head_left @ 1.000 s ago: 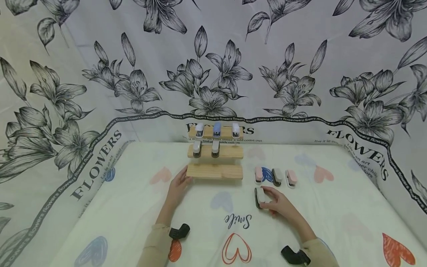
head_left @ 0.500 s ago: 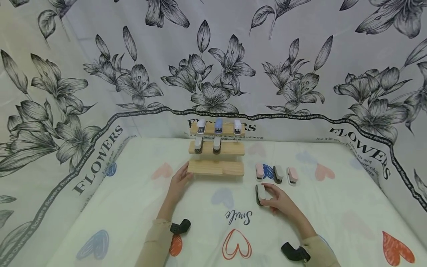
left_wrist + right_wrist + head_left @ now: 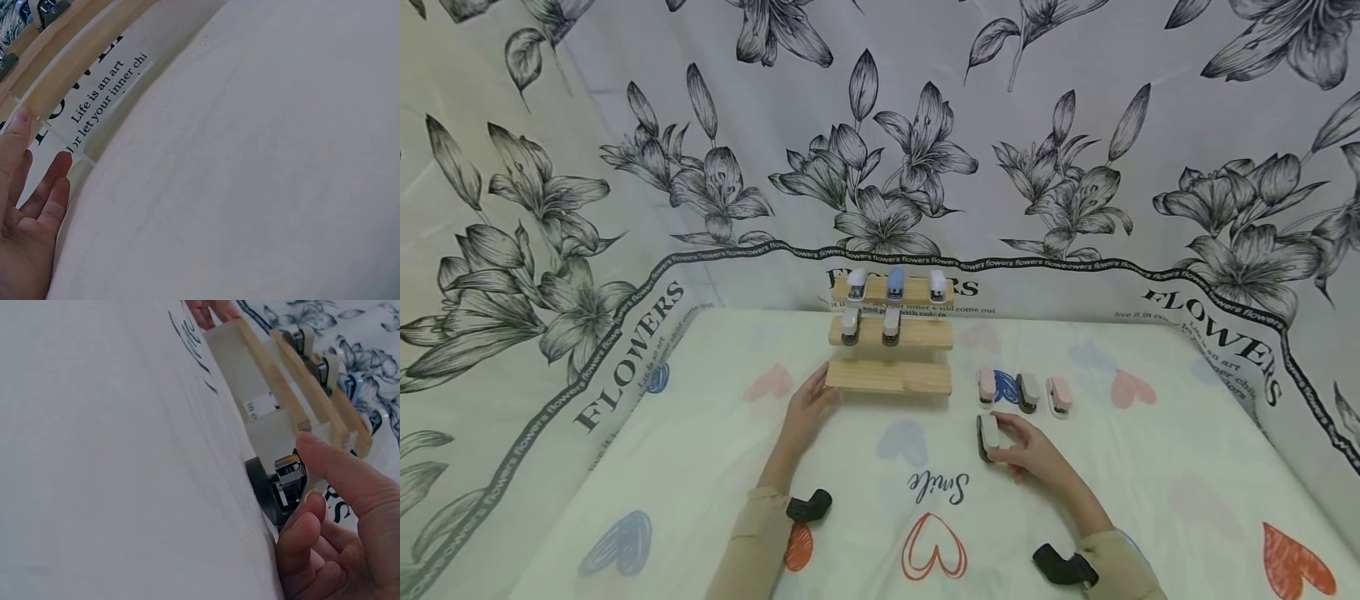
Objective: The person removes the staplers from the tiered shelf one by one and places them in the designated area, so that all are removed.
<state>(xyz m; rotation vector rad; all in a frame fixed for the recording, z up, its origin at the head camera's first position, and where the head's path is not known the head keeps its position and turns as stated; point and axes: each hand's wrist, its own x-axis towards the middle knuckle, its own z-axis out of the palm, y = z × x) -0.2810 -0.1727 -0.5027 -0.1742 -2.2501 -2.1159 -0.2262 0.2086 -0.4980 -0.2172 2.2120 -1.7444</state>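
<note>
In the head view, my right hand (image 3: pixel 1028 448) pinches a small stapler (image 3: pixel 989 437) with a pale top and dark base, low over the cloth right of the rack. Up close in the right wrist view, the stapler (image 3: pixel 281 481) shows its metal end, between thumb and curled fingers. My left hand (image 3: pixel 807 408) is at the left end of the lowest board of a stepped wooden rack (image 3: pixel 889 377). In the left wrist view its thumb touches the board's end (image 3: pixel 47 94), while the other fingers (image 3: pixel 56 194) are loosely bent below.
Two pink staplers (image 3: pixel 987 386) (image 3: pixel 1060 395) and a grey one (image 3: pixel 1027 392) form a row right of the rack. The top board carries two white staplers and a blue one (image 3: pixel 896 283); the middle board holds two grey-topped ones (image 3: pixel 891 325). A flowered curtain (image 3: pixel 880 167) hangs behind.
The head view has shifted slightly. Both hands keep their places, the right with the stapler, the left at the rack's end.
</note>
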